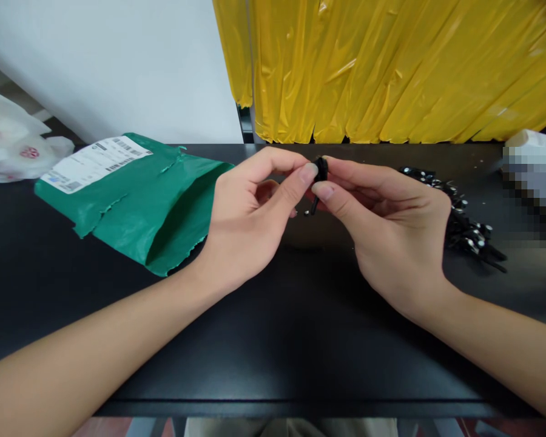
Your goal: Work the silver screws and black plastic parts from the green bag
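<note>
Above the black table, both hands meet over a small black piece with a thin stem pointing down (pixel 320 173); its exact kind is hard to make out. My left hand (pixel 255 206) pinches it from the left between thumb and forefinger. From the right, my right hand (pixel 382 212) pinches the same piece, thumb in front and fingertips behind. A small shiny tip (pixel 306 213) shows just below the left fingers. Partly hidden behind my right hand lies a pile of small black pieces with silvery ends (pixel 471 233).
A torn-open green mailing bag (pixel 122 209) with a white label lies left, its mouth toward my left hand. A white plastic bag (pixel 27 142) sits at the far left. Yellow plastic sheeting (pixel 346 73) hangs behind the table (pixel 273 352). A white, partly blurred object (pixel 537 176) stands right.
</note>
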`<state>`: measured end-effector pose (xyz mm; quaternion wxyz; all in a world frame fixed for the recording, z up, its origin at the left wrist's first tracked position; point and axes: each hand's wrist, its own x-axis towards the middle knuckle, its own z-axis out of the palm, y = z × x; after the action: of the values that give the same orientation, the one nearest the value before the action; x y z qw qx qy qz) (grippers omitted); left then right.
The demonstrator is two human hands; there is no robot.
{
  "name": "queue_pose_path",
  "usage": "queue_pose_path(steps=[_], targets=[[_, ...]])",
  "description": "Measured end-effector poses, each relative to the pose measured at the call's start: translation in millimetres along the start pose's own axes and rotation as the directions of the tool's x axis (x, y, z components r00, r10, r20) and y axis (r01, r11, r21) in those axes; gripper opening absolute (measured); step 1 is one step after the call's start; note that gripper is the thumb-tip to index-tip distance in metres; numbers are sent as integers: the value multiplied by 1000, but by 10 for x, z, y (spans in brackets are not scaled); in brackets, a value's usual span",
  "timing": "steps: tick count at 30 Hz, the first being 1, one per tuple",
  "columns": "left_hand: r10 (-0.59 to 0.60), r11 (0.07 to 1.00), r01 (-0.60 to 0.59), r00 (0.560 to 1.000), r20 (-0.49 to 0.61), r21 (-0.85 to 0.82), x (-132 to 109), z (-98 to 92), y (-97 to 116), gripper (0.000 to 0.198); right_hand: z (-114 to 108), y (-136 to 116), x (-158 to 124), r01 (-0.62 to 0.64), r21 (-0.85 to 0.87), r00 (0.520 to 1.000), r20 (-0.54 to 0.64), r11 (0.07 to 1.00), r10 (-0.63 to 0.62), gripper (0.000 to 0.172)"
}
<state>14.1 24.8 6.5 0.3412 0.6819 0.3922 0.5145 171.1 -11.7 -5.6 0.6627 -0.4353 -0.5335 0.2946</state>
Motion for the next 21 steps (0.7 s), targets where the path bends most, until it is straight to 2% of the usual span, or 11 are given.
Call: queue_pose_path(steps=[2,5,13,15,18,21], targets=[[15,1000,-15,1000,-1,26,-8,3,10,29,3,-4,-3,-6,-21,1000,-6,1000,6,24],[-8,999,9,1000,-31,42,-12,6,7,23,-4,1,-5,-9,-36,1000,-4,999,9,22],[-107,992,104,994,-27,-72,-4,21,51,15,-11,-1,-14,5,-15,1000,-3,1000,-5,26],[-106,992,104,994,-25,-76,-3,24,77,18,-7,0,-27,14,-5,1000,-2,1000,-14,26],[-89,993,85,995,-40,-85,5,21,82,33,-2,10,-38,11,0,1000,14,1000,-11,25],[-116,976,99,990,-77,-192,17,14,39,41,1,24,-26,-25,-17,1000,15,1000,25,23]])
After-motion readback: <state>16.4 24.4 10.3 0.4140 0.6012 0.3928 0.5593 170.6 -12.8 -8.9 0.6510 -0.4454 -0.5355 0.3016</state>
